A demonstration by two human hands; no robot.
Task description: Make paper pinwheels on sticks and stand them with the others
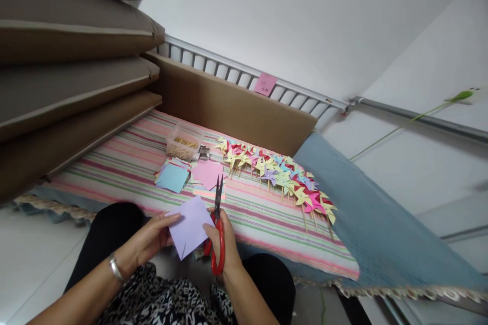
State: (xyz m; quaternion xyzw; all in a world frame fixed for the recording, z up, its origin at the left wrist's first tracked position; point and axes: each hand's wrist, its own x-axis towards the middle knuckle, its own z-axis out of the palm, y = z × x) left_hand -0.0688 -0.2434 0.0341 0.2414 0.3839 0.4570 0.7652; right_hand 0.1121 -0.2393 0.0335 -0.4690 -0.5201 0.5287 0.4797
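My left hand [152,236] pinches the left edge of a light purple paper square [190,228], which has a slit near its bottom corner. My right hand [224,244] is wrapped round red-handled scissors [218,233], their dark blades pointing up and slightly apart. The right thumb also rests on the paper's right edge. Just beyond lie a stack of blue paper squares [173,175] and a stack with pink paper [208,172] on top. Behind them stands a clear plastic box [185,139] of thin sticks and small brass-coloured pieces.
Many paper pinwheels [274,170] on sticks lie in rows on the striped cloth [251,223] to the right. A cardboard panel [229,101] stands along the back against a white rail. Stacked cushions [76,71] rise at the left. A blue cover [381,228] spreads at right.
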